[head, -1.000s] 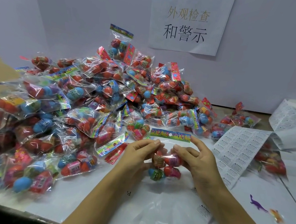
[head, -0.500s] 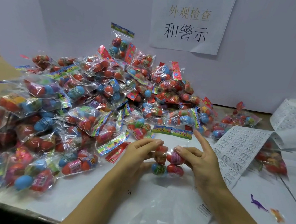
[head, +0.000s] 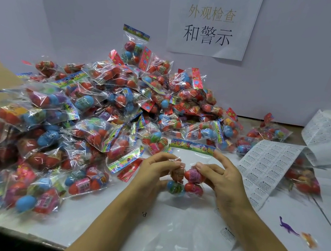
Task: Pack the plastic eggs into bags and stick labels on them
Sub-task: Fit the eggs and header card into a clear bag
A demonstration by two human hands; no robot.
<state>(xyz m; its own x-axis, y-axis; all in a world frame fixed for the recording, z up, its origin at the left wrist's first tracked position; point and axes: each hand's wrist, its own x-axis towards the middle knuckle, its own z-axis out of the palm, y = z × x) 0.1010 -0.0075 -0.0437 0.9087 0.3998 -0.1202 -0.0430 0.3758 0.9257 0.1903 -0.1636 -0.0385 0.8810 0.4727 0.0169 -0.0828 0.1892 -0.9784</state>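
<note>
I pinch the bag of eggs (head: 185,180) from both sides just above the worktop (head: 95,215): left hand (head: 154,170), right hand (head: 222,179), fingers clamped. Its long axis points away from me; label sheet (head: 265,167) lies nearer my right hand.

Bag of eggs (head: 185,180) slightly higher, header farther away.

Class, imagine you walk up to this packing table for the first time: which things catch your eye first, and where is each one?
First, the big heap of bagged eggs filling the table's left and middle. Next, at front centre, the left hand and right hand pinching one clear bag of four eggs. Then the paper sign on the wall above, and the label roll at far right.
</note>
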